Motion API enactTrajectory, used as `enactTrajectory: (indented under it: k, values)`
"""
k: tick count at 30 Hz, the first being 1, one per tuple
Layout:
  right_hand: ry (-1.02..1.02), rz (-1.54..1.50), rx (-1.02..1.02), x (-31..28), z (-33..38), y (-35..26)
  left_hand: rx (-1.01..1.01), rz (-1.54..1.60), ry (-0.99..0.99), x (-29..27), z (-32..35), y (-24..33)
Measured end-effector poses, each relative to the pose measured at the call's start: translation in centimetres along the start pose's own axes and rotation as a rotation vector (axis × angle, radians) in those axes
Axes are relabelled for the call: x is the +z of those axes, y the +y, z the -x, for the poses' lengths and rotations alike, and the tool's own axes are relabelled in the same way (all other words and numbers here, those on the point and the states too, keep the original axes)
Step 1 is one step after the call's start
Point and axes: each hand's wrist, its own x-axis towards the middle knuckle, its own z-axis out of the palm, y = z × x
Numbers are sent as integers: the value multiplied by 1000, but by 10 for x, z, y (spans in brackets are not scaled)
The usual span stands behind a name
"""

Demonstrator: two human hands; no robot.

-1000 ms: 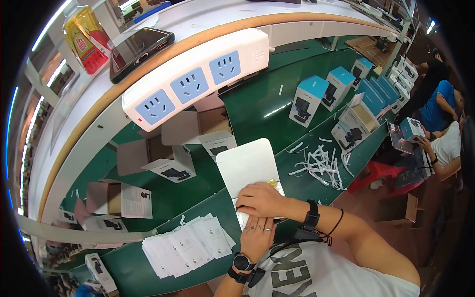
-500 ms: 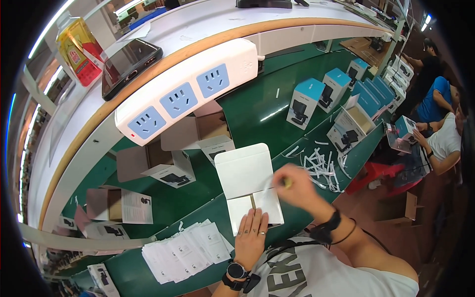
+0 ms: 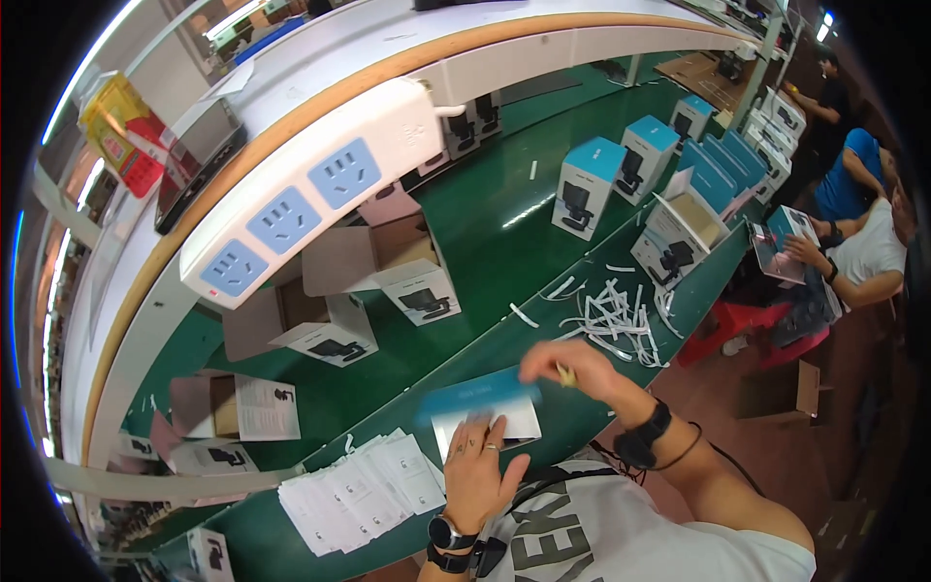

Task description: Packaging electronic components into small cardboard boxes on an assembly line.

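Note:
A small carton (image 3: 524, 423) with white inner flaps lies on the green bench in front of me. Its teal lid (image 3: 475, 393) is tilted up and smeared by motion. My left hand (image 3: 480, 468) rests on the carton's near left part, fingers spread. At the lid's right corner is my right hand (image 3: 574, 371), its fingers curled around a small yellowish object (image 3: 566, 375) whose kind I cannot make out. Whether those fingers also touch the lid is unclear. A lone white paper strip (image 3: 524, 315) lies beyond the lid.
White strips (image 3: 616, 320) lie heaped to the right. Printed leaflets (image 3: 364, 495) spread at left. Open cartons (image 3: 417, 286) stand far left, closed teal-topped boxes (image 3: 589, 189) far right. A power strip (image 3: 310, 194) hangs from the shelf edge (image 3: 349, 97). A co-worker (image 3: 863, 252) sits at right.
The carton's lid has swung from lying back to tilting toward me, its teal outside now showing. A white strip near my right hand is gone from there; a lone strip lies on the bench.

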Motion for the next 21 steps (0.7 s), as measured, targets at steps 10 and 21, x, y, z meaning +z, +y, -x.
enactTrajectory:
  k: [10,21]
  values:
    - [-281,823,-364,73,-24,-21,-114,499,-117,-19,-3,-14]
    - [-477,812,-431,105,-70,17,-42,507,-164,-6,7,-23]
